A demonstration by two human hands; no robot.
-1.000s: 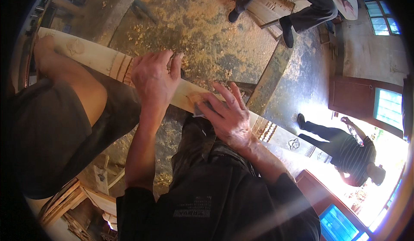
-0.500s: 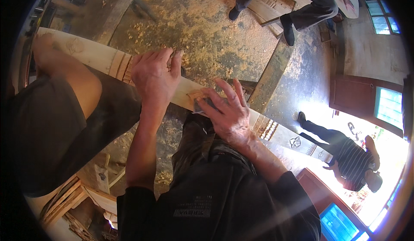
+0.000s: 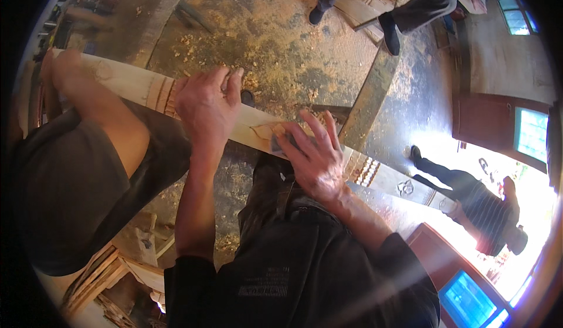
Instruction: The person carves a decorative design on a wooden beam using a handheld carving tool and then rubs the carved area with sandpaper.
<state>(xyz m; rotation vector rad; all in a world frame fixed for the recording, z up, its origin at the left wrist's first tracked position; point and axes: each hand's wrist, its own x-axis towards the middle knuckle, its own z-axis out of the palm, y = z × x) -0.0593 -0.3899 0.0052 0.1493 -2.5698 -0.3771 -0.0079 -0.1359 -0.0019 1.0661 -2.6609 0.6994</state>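
Note:
A long pale carved wooden board [image 3: 246, 122] lies slantwise across the view, from upper left to lower right. Grooved bands and a flower motif [image 3: 405, 188] decorate it. My left hand [image 3: 208, 102] is closed over the board left of its middle, the fingers at the far edge. Farther right, my right hand [image 3: 316, 161] presses a small dark grey piece of sandpaper [image 3: 277, 146] on the board, mostly hidden under the fingers. Beside those fingertips is an orange-toned carved patch [image 3: 261, 132].
At left, a seated person's hand [image 3: 64, 67] rests at the board's end. Another person in a striped shirt [image 3: 489, 210] has a hand by its right end. Someone's legs [image 3: 419, 11] show at top right. Wood shavings [image 3: 258, 34] litter the floor; wooden pieces [image 3: 94, 275] lie lower left.
My right hand has shifted slightly right, and more of the carved patch shows. The striped-shirt person's arm now reaches the board's right end. The board's left end sits slightly lower in view.

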